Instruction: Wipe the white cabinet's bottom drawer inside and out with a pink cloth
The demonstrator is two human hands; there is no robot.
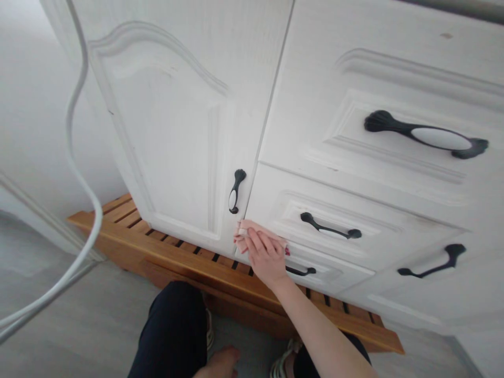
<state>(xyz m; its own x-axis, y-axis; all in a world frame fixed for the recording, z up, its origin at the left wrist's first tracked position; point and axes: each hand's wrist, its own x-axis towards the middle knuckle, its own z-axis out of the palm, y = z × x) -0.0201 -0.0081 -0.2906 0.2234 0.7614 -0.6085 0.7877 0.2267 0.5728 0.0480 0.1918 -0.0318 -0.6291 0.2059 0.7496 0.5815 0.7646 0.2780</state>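
My right hand (266, 257) presses a folded pink cloth (241, 239) flat against the white cabinet (271, 199). The cloth covers the seam between the left door and the drawers, and a patch of red shows at its right end. Just above the cloth is the door's small black-and-white handle (237, 191). Low in the picture, my left hand (222, 363) is beside my left knee, partly cut off by the frame edge. Its fingertips look apart, and no object shows in it.
Black drawer handles (331, 227) stick out to the right, with a larger black-and-white handle (429, 134) above. A slatted wooden bench (189, 260) runs along the cabinet's foot, in front of my knees (173, 331). A white cable (73, 131) hangs at the left.
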